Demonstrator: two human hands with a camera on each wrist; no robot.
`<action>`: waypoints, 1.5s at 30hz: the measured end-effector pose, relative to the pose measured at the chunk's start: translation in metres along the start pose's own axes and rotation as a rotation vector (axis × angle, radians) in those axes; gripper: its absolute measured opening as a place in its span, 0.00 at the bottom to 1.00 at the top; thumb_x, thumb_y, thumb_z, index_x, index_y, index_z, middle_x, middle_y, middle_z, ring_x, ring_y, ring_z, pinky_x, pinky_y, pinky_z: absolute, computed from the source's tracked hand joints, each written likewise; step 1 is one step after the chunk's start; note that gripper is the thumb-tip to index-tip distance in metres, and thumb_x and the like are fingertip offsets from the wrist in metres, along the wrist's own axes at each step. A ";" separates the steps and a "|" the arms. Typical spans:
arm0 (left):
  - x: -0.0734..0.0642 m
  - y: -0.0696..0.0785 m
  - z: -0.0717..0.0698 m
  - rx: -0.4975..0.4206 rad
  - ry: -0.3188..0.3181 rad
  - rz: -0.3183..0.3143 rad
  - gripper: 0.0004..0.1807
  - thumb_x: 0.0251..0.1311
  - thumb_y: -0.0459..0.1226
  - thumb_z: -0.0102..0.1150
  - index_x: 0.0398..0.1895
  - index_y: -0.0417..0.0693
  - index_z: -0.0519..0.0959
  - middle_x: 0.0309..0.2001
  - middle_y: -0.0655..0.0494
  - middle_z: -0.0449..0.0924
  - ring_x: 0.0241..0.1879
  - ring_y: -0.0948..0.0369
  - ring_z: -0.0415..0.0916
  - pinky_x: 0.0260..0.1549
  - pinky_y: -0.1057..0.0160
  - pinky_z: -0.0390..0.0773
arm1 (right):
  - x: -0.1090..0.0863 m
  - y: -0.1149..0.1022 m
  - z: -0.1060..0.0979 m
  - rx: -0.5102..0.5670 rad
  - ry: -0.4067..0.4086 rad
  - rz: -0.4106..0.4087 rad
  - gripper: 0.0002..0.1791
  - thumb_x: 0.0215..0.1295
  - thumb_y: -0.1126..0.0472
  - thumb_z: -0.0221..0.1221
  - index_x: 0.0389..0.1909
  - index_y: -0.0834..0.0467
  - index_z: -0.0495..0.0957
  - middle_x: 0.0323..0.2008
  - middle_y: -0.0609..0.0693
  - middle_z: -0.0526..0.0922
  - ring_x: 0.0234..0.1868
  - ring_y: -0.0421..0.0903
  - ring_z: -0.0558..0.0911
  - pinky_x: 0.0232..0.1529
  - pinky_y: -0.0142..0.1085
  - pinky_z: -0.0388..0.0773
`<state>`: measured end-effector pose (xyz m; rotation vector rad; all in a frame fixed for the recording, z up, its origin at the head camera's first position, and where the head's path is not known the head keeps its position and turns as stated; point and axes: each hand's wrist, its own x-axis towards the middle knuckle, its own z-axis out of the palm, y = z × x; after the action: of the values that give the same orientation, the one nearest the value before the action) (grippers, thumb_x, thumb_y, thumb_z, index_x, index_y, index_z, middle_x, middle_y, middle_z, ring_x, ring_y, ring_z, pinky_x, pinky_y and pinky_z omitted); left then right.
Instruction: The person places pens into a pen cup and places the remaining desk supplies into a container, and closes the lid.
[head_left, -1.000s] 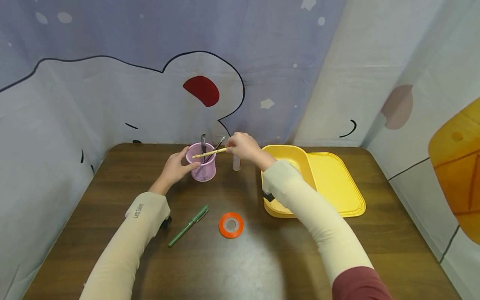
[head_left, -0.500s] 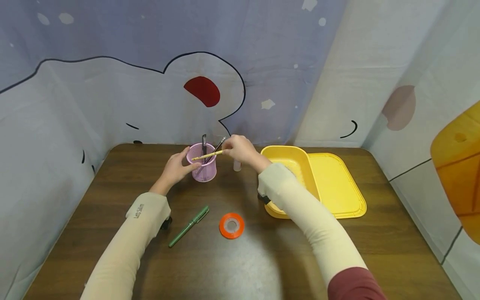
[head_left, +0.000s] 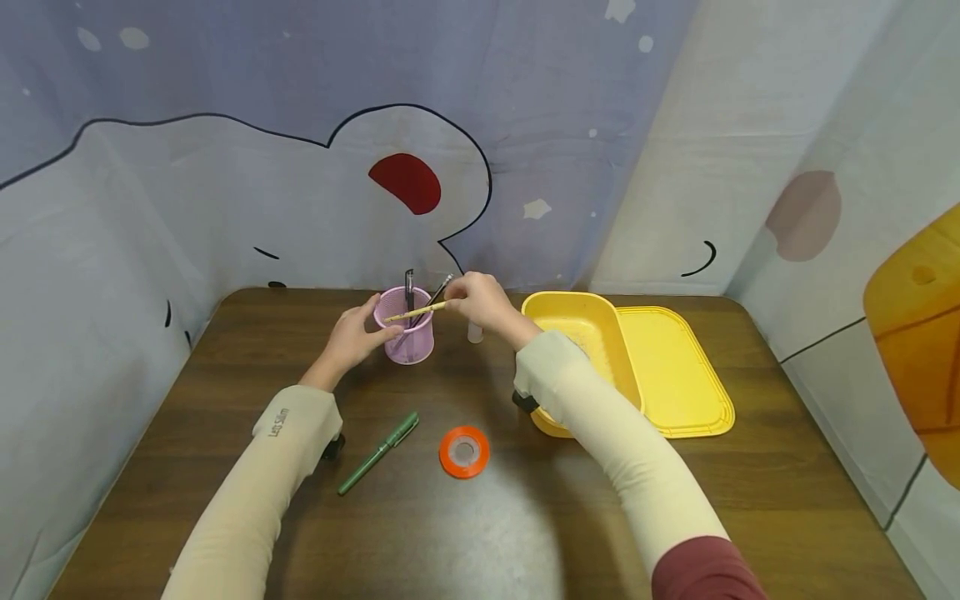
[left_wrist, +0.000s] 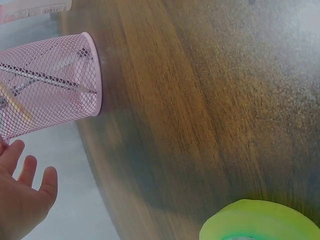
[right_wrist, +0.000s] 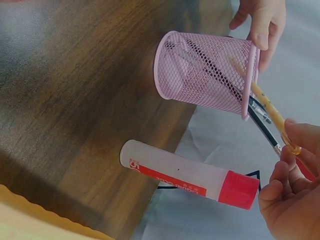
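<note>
A pink mesh pen holder (head_left: 406,346) stands upright at the back of the table. My left hand (head_left: 351,337) grips its rim, thumb in front and fingers behind. With thumb and fingertips, my right hand (head_left: 482,298) pinches the top end of a slim yellow pen (right_wrist: 267,104). The pen slants over the rim, and its lower part shows through the mesh inside the holder. A black pen (head_left: 408,287) and a dark pencil (head_left: 442,287) lean in the same holder. Just right of it stands a liquid glue bottle (right_wrist: 175,172) with a red cap, partly hidden by my right hand in the head view.
A green pen (head_left: 378,454) and an orange tape roll (head_left: 463,452) lie on the near part of the table. At right, a yellow box (head_left: 630,379) sits under my right forearm, beside its flat yellow lid (head_left: 678,375). A patterned curtain (head_left: 555,192) hangs behind the table.
My right hand has shifted slightly left and down, taking the yellow pen a little further over the pen holder. My left hand keeps its place on the rim.
</note>
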<state>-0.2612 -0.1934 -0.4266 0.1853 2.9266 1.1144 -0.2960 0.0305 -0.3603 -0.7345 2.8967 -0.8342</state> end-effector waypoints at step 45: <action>0.000 -0.001 0.001 0.010 0.001 0.015 0.44 0.52 0.52 0.56 0.66 0.40 0.51 0.64 0.37 0.55 0.64 0.41 0.50 0.60 0.42 0.51 | -0.034 0.006 0.074 0.303 -0.156 -0.030 0.19 0.51 0.65 0.61 0.46 0.64 0.74 0.44 0.60 0.78 0.47 0.53 0.76 0.47 0.40 0.73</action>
<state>-0.2614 -0.1937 -0.4284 0.2069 2.9372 1.1027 -0.2563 0.0138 -0.4294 -0.7729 2.5496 -1.1305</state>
